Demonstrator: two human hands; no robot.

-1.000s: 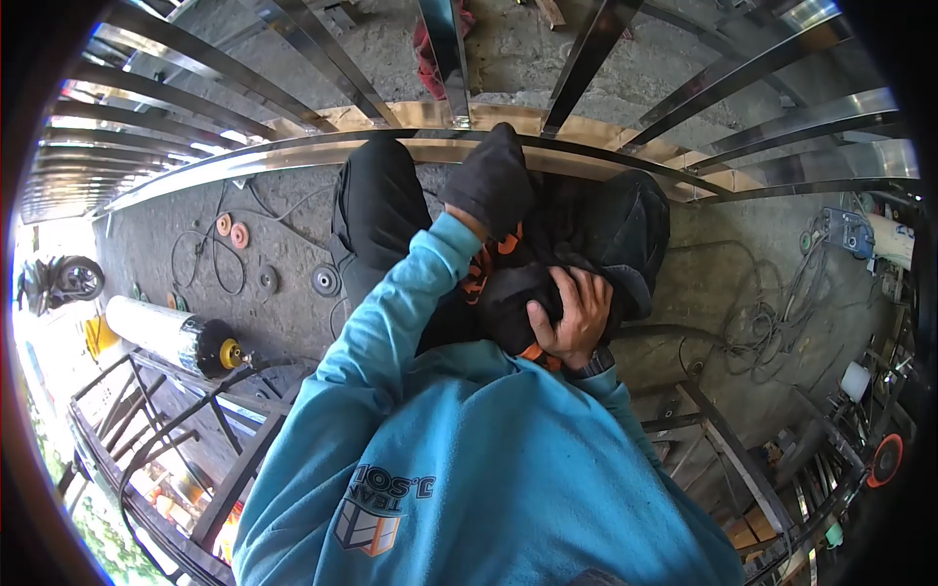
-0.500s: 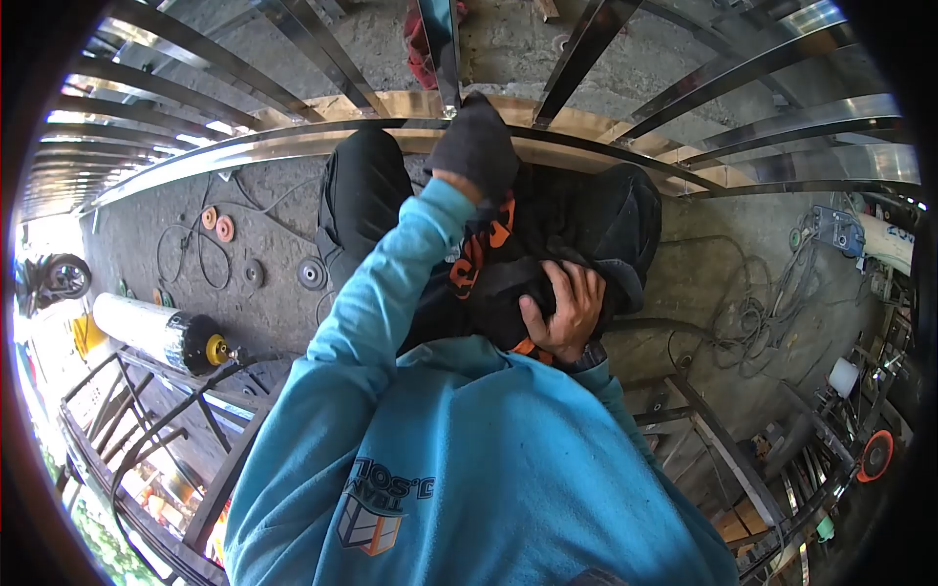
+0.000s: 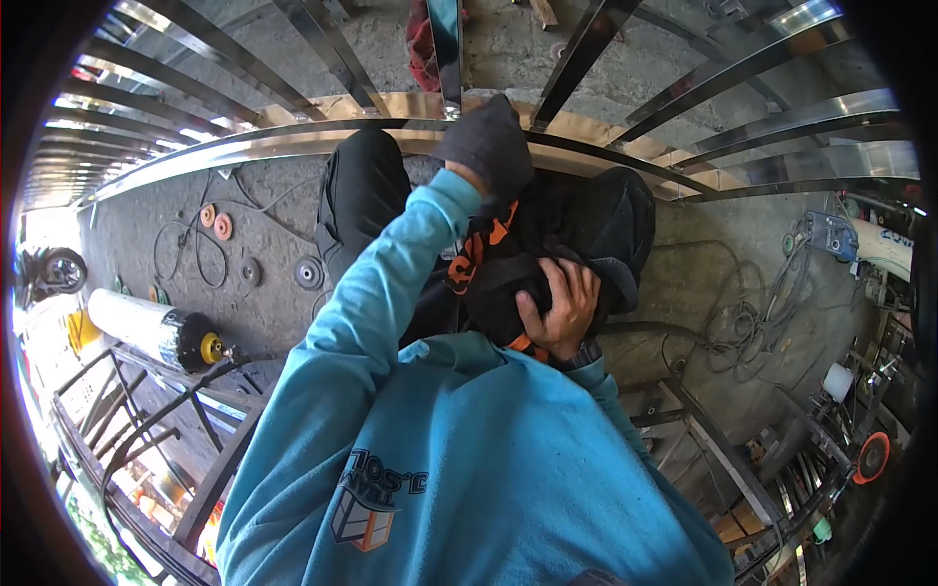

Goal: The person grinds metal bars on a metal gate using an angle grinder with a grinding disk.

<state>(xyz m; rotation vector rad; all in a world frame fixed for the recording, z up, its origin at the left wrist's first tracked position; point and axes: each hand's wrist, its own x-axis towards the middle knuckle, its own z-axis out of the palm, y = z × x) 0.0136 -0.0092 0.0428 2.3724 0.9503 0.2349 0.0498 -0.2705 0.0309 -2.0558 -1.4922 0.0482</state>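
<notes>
Dark grey fabric (image 3: 495, 145) covers my left hand (image 3: 483, 151) nearly to the wrist, so its fingers are hidden. This hand is raised over my lap, just short of the lower rail of a metal frame (image 3: 445, 125). A bunched black cloth (image 3: 503, 293) with orange print lies across my lap. My right hand (image 3: 564, 308) grips that cloth from above, fingers curled over it and thumb apart on the left. The orange lettering (image 3: 467, 266) shows between my two hands.
Shiny metal bars (image 3: 576, 68) rise beyond the rail. At left are a gas cylinder (image 3: 147, 327), grinding discs (image 3: 223, 227) and a loose cable (image 3: 207, 269). Coiled cables (image 3: 747, 327) and a blue-grey machine (image 3: 831, 234) lie at right. Dark metal stands (image 3: 718, 454) flank me.
My left hand, with the grey fabric over it, has shifted slightly to the right. My right hand stays on the black cloth. The whole view has shifted a little.
</notes>
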